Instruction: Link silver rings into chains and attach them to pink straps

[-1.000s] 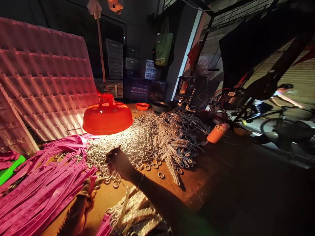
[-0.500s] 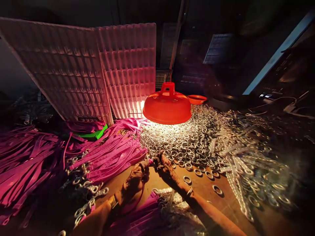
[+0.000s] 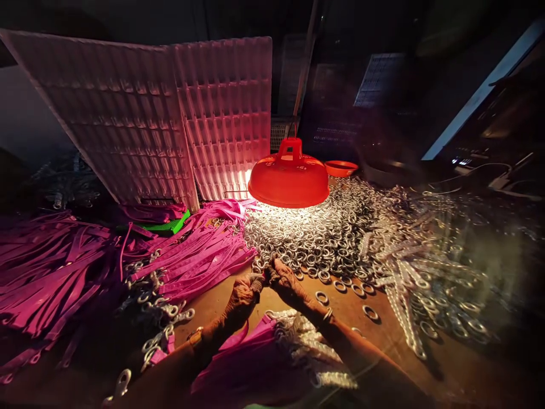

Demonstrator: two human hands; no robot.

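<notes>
My left hand [image 3: 244, 294] is closed near the middle, and a pink strap seems to run down from beneath it. Against its fingertips, my right hand [image 3: 284, 279] is closed too, at the near edge of a heap of metal rings [image 3: 315, 244]. What the fingertips pinch is too small and dark to make out. Pink straps [image 3: 208, 255] lie in a pile left of my hands. Below them, between my forearms, rests another bundle of pink straps [image 3: 247, 363] with whitish braided ends [image 3: 309, 341].
A red lamp [image 3: 289, 180] hangs low over the rings. Behind stand ribbed panels [image 3: 225, 113] and a red bowl [image 3: 340, 168]. Braided pieces [image 3: 404, 307] spread at the right. More pink straps [image 3: 51, 272] and a green tray [image 3: 172, 225] are at the left.
The view has shifted slightly. My hands remain together, and the pink bit seen between them earlier no longer shows; my left hand has turned a little.
</notes>
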